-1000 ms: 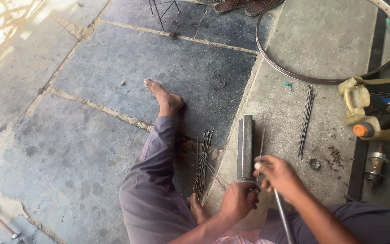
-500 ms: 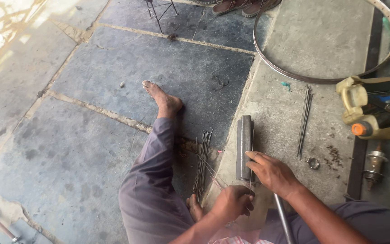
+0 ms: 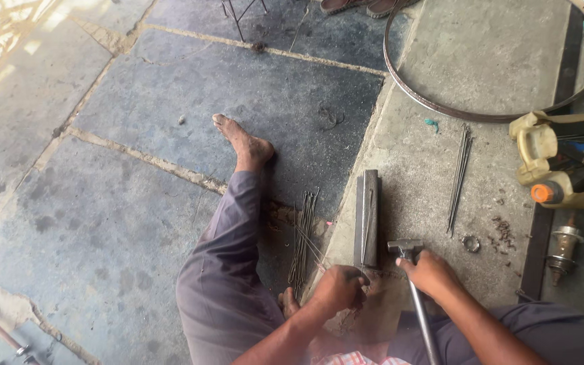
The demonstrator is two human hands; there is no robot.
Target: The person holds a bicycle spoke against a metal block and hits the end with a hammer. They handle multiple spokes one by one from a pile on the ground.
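I sit on a stone floor with one bare leg stretched out. My right hand (image 3: 430,274) grips a metal hammer (image 3: 410,270) just below its head, which rests beside the near end of a grey steel bar (image 3: 369,216) lying on the concrete step. My left hand (image 3: 338,289) is closed at the bar's near end, pinching a thin wire spoke (image 3: 366,223) that lies along the bar. A bundle of spokes (image 3: 303,240) lies on the floor left of the bar. A second small bundle (image 3: 459,177) lies to the right.
A bare bicycle rim (image 3: 441,105) lies at the top right. A cream plastic container (image 3: 542,162) with tools, an orange cap and a wheel hub (image 3: 564,247) sit at the right edge. A small metal ring (image 3: 470,243) lies near the hammer.
My right hand drew back toward me from the bar's near end and now holds the hammer with its head beside the bar. My left hand stayed at the bar's near end.
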